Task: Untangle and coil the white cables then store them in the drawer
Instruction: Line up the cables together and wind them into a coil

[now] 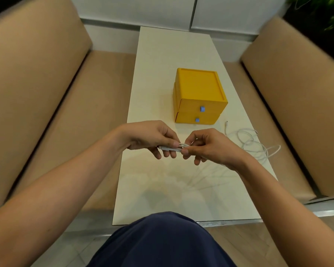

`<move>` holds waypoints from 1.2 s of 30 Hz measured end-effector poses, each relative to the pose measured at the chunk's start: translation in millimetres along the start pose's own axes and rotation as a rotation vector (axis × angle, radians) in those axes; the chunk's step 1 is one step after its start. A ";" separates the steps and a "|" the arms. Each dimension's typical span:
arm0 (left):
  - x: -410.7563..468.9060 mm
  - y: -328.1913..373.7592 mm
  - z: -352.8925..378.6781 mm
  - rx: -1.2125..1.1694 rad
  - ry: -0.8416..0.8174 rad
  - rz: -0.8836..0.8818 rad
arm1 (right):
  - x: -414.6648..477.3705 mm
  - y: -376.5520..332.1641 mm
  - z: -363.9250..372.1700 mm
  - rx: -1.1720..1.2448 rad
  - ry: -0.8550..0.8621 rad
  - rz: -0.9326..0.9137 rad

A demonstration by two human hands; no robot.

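A short folded bundle of white cable (174,148) hangs above the table between both hands. My left hand (152,138) pinches its left end, where a plug shows. My right hand (208,146) pinches its right end with thumb and fingers. A second white cable (253,143) lies loose and tangled on the table to the right, one plug end pointing toward the drawer unit. The yellow two-drawer unit (199,95) stands just beyond my hands, both drawers closed, each with a blue knob.
The narrow white table (162,189) runs away from me between two tan cushioned benches (46,93). A white wall and ledge close off the far end. Dark green foliage shows at the top right corner.
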State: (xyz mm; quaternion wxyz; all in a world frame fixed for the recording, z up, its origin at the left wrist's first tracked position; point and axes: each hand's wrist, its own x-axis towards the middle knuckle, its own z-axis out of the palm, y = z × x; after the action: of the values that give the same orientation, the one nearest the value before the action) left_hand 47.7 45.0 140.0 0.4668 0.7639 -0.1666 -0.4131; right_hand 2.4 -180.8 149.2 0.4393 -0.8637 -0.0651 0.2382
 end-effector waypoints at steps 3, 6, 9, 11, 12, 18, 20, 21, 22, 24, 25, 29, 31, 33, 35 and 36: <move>1.3 1.1 5.1 0.061 0.025 0.000 | -0.4 -1.1 4.5 0.008 0.010 0.033; 3.7 1.1 12.5 0.131 0.072 0.031 | -1.3 -1.6 8.7 0.030 0.059 0.040; 3.0 -2.8 13.2 0.100 0.101 0.064 | -4.0 -0.2 4.7 0.046 0.025 0.026; -1.0 -4.3 10.5 0.059 0.081 0.081 | -8.1 1.8 0.1 0.101 -0.046 0.012; -3.2 -4.1 9.1 0.043 0.060 0.091 | -10.0 2.4 -1.6 0.150 -0.073 0.014; -0.8 -2.7 13.6 0.005 0.026 0.092 | -10.8 2.4 -7.0 0.063 -0.048 0.014; 2.0 -3.0 15.8 -0.031 0.030 0.060 | -7.8 1.4 -9.9 -0.026 -0.016 -0.014; 2.8 -2.5 16.9 -0.043 0.043 0.045 | -5.7 0.7 -11.5 -0.061 0.002 -0.028; 3.2 -1.8 17.8 -0.050 0.064 0.035 | -3.9 -0.1 -13.6 -0.082 0.020 -0.044; 3.7 0.4 19.0 -0.064 0.109 0.033 | -0.2 -0.5 -17.8 -0.081 0.043 -0.079; 3.9 1.4 19.3 -0.073 0.132 0.038 | 1.2 0.0 -20.0 -0.065 0.040 -0.093; 6.7 3.0 25.2 -0.114 0.266 0.095 | 5.9 7.1 -34.5 -0.061 -0.129 -0.063; 9.2 3.4 31.0 -0.107 0.320 0.126 | 8.1 10.4 -43.1 -0.054 -0.221 -0.045; 11.2 5.6 36.2 -0.116 0.332 0.134 | 10.7 12.9 -50.3 -0.061 -0.216 -0.071; 11.7 8.2 37.4 -0.160 0.297 0.109 | 12.9 14.4 -54.6 -0.166 -0.167 -0.136; 11.0 9.4 36.2 -0.170 0.275 0.090 | 13.9 15.5 -55.1 -0.215 -0.153 -0.168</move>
State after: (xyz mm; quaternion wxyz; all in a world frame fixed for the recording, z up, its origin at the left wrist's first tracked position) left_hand 27.0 12.3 134.6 0.5661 0.7628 -0.0997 -0.2961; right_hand 38.9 -225.9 159.7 0.3565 -0.8766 -0.1953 0.2574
